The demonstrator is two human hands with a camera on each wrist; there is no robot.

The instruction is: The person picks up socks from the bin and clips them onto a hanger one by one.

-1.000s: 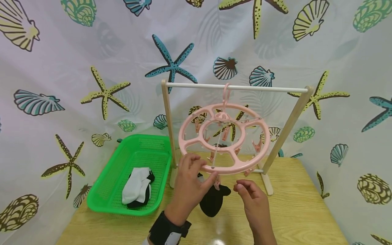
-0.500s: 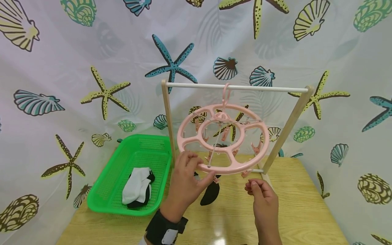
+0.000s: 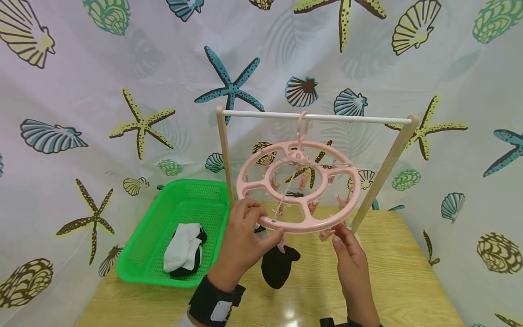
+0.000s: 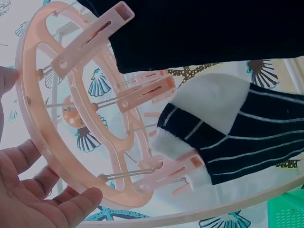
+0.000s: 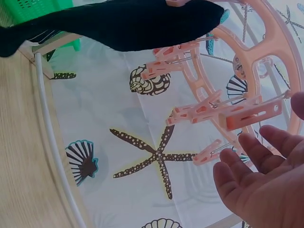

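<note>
A round pink clip hanger (image 3: 314,225) hangs tilted from a white rail. My left hand (image 3: 247,238) holds its near-left rim, thumb and fingers on either side. Below the rim, a black sock (image 3: 278,268) dangles from a clothespin. The left wrist view also shows a dark striped sock (image 4: 266,128) with a white heel, held by another clothespin (image 4: 173,171). My right hand (image 3: 354,268) is at the near-right rim, fingers relaxed, beside a clothespin (image 5: 251,116) with nothing clipped in it. Whether the fingertips touch that clothespin is hard to tell.
A green basket (image 3: 143,236) at the left contains white and black socks (image 3: 184,250). The rail (image 3: 261,114) rests on wooden posts (image 3: 384,175) standing on a wood-grain table (image 3: 392,281). A patterned curtain (image 3: 163,68) covers the back and sides.
The right hand first drew away to the right, then rose to the hanger's near-right rim. The hanger turned slightly, its near edge shifting left with the left hand. The black sock swung.
</note>
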